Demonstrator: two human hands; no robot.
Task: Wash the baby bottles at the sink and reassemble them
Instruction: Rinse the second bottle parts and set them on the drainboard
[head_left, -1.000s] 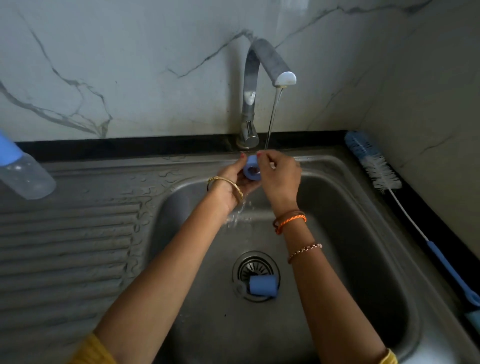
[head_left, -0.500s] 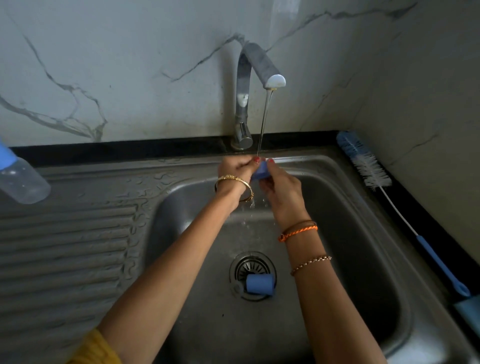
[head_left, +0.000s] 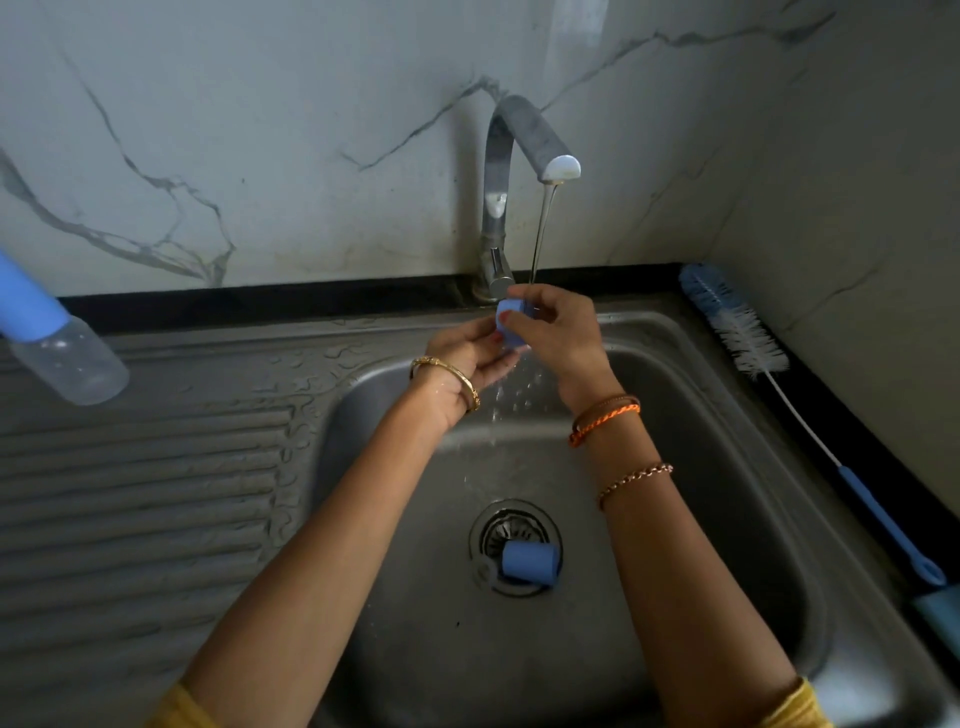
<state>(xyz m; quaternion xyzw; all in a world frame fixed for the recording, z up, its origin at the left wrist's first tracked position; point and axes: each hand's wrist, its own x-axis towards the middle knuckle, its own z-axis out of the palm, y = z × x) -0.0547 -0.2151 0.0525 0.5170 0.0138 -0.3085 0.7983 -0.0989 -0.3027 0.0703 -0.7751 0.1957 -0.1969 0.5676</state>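
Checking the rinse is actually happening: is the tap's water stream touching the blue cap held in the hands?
Touching. In the head view the water stream runs down onto the blue cap held by both hands, and droplets scatter below it.

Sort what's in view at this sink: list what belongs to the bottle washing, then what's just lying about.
In the job:
- blue cap held by left hand and right hand under the tap
- second blue cap on the drain
- baby bottle on the drainboard
- bottle brush beside the sink

Lying about:
- teal object, right edge, unidentifiable
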